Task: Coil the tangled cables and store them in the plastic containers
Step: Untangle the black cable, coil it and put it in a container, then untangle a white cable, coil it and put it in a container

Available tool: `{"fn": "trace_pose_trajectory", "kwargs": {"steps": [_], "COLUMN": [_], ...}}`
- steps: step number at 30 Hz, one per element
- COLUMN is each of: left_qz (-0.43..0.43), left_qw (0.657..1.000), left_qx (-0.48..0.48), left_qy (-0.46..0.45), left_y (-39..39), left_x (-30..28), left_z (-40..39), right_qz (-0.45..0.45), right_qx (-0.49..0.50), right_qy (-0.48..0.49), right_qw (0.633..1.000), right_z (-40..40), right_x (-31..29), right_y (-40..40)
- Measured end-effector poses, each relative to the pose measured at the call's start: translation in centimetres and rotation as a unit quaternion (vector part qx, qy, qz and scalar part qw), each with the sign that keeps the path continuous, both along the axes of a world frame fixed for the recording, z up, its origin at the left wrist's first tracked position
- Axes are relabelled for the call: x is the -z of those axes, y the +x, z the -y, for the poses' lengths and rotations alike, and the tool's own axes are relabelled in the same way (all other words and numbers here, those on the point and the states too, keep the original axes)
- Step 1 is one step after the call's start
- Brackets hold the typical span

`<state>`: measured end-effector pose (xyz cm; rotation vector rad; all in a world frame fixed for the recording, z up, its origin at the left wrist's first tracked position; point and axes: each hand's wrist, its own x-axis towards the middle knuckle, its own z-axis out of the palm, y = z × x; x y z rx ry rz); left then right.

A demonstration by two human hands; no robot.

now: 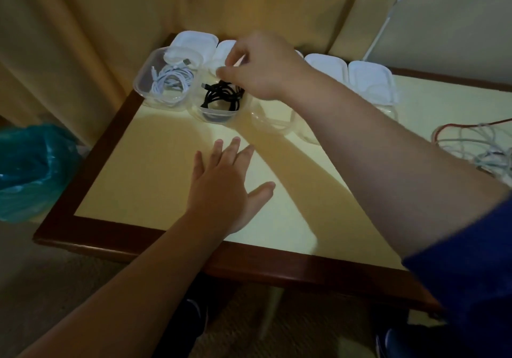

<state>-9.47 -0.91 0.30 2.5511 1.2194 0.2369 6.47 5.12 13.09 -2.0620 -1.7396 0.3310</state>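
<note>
Nearest the camera, the left hand [224, 183] is hovering flat over or resting on the pale counter [155, 169], its fingers straight and spread, holding nothing; contact with the surface is hard to judge. At the right edge a tangled pile of white and red cables [476, 147] is lying on the counter, partly cut off by the frame. Farther in, a row of clear plastic containers is standing: the left container [146, 80] is holding a coiled white cable [171, 80], the middle container [213, 114] is holding a coiled black cable [221, 96], and an empty-looking container [273, 120] is sitting to their right, half hidden under the forearm. The right hand [266, 66] is reaching over the black cable, fingers curled and pinching something small and pale; what it is cannot be made out. White lids [371, 80] are lying along the far edge, some hidden behind the hand.
</note>
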Motion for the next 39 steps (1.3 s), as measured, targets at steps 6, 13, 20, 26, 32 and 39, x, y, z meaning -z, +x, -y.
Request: {"fn": "trace_pose_trajectory", "kwargs": {"steps": [6,13,20,26,32,39], "left_qz": [0.176,0.252,0.368,0.319,0.240,0.167], "left_qw": [0.984,0.961,0.900,0.933,0.927,0.886], "left_qx": [-0.016,0.053,-0.018,0.014,0.271,0.428], "left_qy": [0.008,-0.096,-0.231,-0.168,-0.098,-0.063], "left_y": [2.5,7.7,11.0,13.5,15.3,15.4], "left_x": [-0.5,-2.5,-3.8,-2.1,-1.0,-0.2], "left_z": [1.3,6.3,12.1,13.8,17.1,16.9], "right_qz": [-0.213,-0.363,-0.346,-0.352,-0.375,-0.363], "right_qx": [0.073,0.253,0.324,0.299,0.271,0.224], "right_qy": [-0.011,0.055,0.150,0.195,0.191,0.179], "right_qw": [0.974,0.895,0.868,0.865,0.866,0.886], "right_z": [16.1,27.7,31.1,33.5,33.6,32.3], "right_x": [-0.7,2.5,5.1,6.9,7.3,7.9], "right_y": [3.3,8.5,12.9,15.2,15.5,16.1]}}
